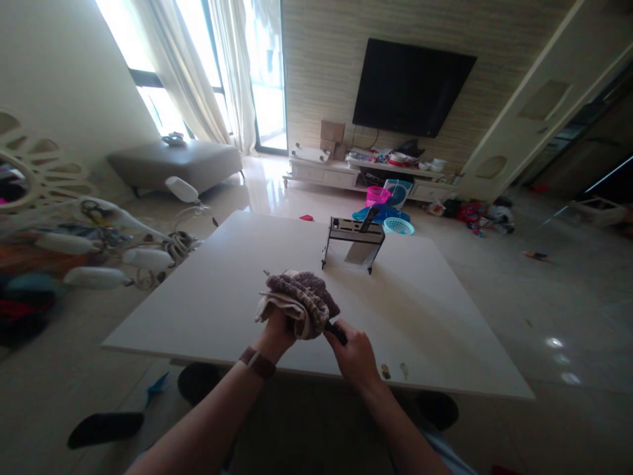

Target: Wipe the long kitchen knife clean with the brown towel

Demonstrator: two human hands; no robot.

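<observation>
My left hand (275, 334) grips a bunched brown and beige cloth (299, 301) over the near part of a white table (425, 316). The cloth is wrapped around the blade of a knife whose tip pokes out at its far left. My right hand (355, 356) holds the knife's black handle (337, 332) just right of the cloth. A brown strap sits on my left wrist. Farther back on the table stands a dark knife rack (353, 241) with one black-handled knife in it.
Two small scraps (394, 371) lie near the table's front edge. A white fallen light fixture (123, 251) sprawls left of the table. Baskets and toys litter the floor by the TV cabinet (341, 173). A grey ottoman (173, 163) stands by the window.
</observation>
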